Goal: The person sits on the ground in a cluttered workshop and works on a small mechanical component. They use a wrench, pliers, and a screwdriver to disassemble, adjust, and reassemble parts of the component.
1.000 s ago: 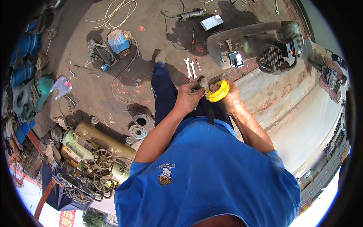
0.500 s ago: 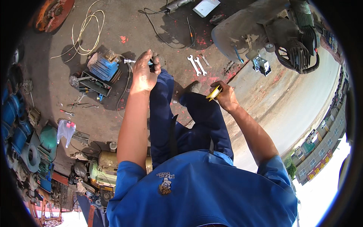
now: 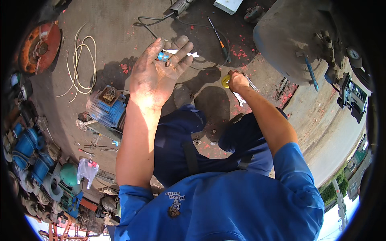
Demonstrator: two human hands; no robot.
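My left hand [image 3: 155,80] is raised palm up, fingers curled around a small blue cylinder [image 3: 163,56]. A white strip or tip [image 3: 189,53] shows behind these fingers and sticks out past them; I cannot tell whether it belongs to the cylinder. My right hand [image 3: 239,81] is low over the ground on the right, its fingers closed on a yellow ring-shaped spool [image 3: 226,81]. Beside and partly under that hand lie open-end wrenches; the jaw of one wrench [image 3: 241,100] shows below it, while the hand and forearm hide much of the rest.
A screwdriver [image 3: 223,48] and a corded power tool [image 3: 180,6] lie ahead. At right is a large grey tank [image 3: 281,40] with a blue-handled lever [image 3: 311,72]. Leftward are a blue finned motor [image 3: 105,110], a coiled pale cable [image 3: 76,76] and a red-orange wheel [image 3: 42,48].
My right hand has moved forward and down to the wrenches with the yellow spool. My left hand has turned its palm up, keeping the blue cylinder. My view and body have shifted.
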